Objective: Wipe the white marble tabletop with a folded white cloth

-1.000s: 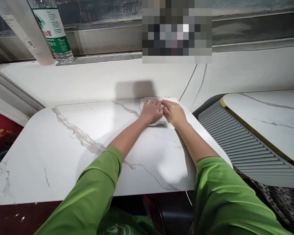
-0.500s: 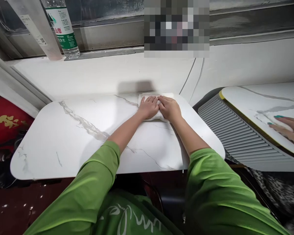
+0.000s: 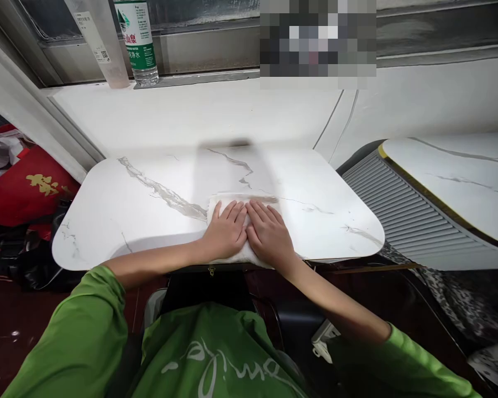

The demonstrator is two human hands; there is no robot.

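A white cloth (image 3: 244,255) lies folded at the near edge of a white marble-patterned tabletop (image 3: 323,190). My left hand (image 3: 226,232) rests flat on the cloth's left part, fingers stretched out and pointing away from me. Beside it, my right hand (image 3: 269,232) presses flat on the right part, its thumb side against the left hand. Both palms are down, so the cloth's middle is largely covered. A small stretch of the cloth shows beyond the fingertips and between the wrists.
A water bottle (image 3: 140,47) and a frosted plastic container (image 3: 108,52) stand on the window ledge. To the right is a second marble-patterned table (image 3: 460,166) with a ribbed grey side. A red bag (image 3: 8,185) sits at the left. Two cables run down the wall.
Both hands and the cloth have moved from the table's far edge to its near edge, slightly leftward. My elbows are more bent. Another person's hand on the right table has left view.
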